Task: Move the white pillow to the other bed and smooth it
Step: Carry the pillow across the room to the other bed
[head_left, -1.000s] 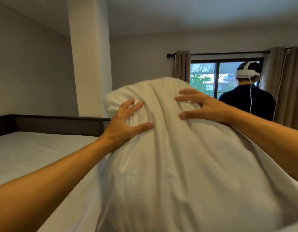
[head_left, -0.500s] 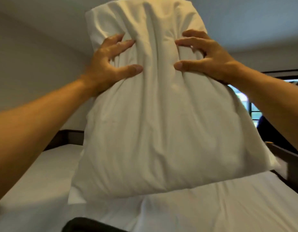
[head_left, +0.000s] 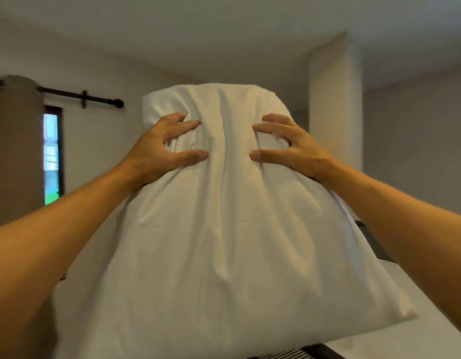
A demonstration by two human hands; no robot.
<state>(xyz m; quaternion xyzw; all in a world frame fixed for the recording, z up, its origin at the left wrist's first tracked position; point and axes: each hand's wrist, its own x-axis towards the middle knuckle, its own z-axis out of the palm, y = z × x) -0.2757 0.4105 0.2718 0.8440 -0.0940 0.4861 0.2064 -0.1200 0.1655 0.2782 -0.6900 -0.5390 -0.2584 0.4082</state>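
Pillow [head_left: 224, 242]: white, held up in the air in front of the camera, upright, its upper part bunched into folds, its lower corners spread wide.
Left hand [head_left: 162, 149]: fingers curled and dug into the cloth near the top left, thumb pressed against the near face; gripping the pillow.
Right hand [head_left: 291, 149]: mirrors the left on the top right, fingers clenched into the cloth, thumb pointing inward.
Bed [head_left: 416, 332]: white sheet showing under the pillow's lower right corner; the pillow hangs above it, contact not clear.
Column [head_left: 335, 99]: pale, behind the pillow on the right.
Window [head_left: 52, 159]: narrow strip at far left, beside a curtain [head_left: 14, 151] under a dark rod [head_left: 79, 95].
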